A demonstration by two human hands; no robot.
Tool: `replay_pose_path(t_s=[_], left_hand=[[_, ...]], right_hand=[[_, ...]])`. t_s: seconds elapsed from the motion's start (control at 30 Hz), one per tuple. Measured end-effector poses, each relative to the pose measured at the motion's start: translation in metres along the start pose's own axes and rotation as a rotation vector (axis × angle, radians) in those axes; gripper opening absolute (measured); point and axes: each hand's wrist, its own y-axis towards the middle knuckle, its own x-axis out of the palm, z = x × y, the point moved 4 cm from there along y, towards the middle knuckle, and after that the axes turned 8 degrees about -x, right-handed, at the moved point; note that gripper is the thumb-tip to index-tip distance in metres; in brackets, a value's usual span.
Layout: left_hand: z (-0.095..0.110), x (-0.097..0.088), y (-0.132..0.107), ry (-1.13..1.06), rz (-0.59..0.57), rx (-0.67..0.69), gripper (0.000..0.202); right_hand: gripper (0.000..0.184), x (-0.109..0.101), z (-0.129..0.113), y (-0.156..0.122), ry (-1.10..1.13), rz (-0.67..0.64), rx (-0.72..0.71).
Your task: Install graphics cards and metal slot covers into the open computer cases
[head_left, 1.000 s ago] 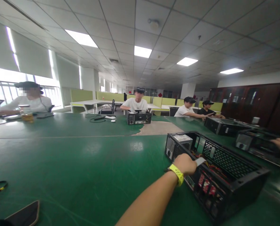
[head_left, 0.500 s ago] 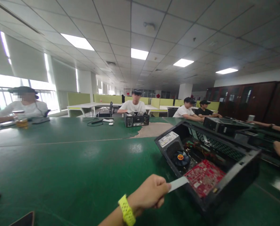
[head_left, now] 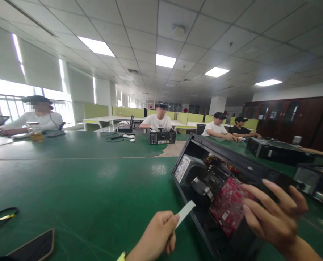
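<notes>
My left hand [head_left: 160,232] is closed on a flat pale strip [head_left: 185,214], pinched between thumb and fingers, its free end pointing up and right beside the case's near edge. A black computer case [head_left: 195,217] stands tilted on the table with its side open. Inside it are a power supply [head_left: 187,170], cables, a dark cooler [head_left: 202,188] and a red circuit board [head_left: 228,210]. My right hand [head_left: 275,214] grips the case's right end, its fingers spread over the frame; the thumb and index finger overlap the red board's right edge.
A phone [head_left: 33,246] and a thin black cable [head_left: 2,217] lie at the lower left of the green table [head_left: 96,192]. More computer cases [head_left: 278,152] stand at the right. Across the table a person [head_left: 158,121] works on another case [head_left: 161,137]; other people sit left and right.
My right hand has come in from the right edge onto the case. The case has turned and tilted. My left hand has drawn the strip left and down, away from the red board.
</notes>
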Motion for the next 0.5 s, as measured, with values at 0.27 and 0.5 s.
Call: replay_pose_path(t_s=[0.27,0.5], left_hand=[[0.057,0.032,0.037,0.282,0.26,0.52,0.037],[0.09,0.113,0.112,0.59,0.273,0.713,0.037]], right_hand=[[0.011,0.011,0.078,-0.026,0.186,0.01,-0.034],[0.023,0.017,0.104,-0.061,0.185,-0.009,0.228]])
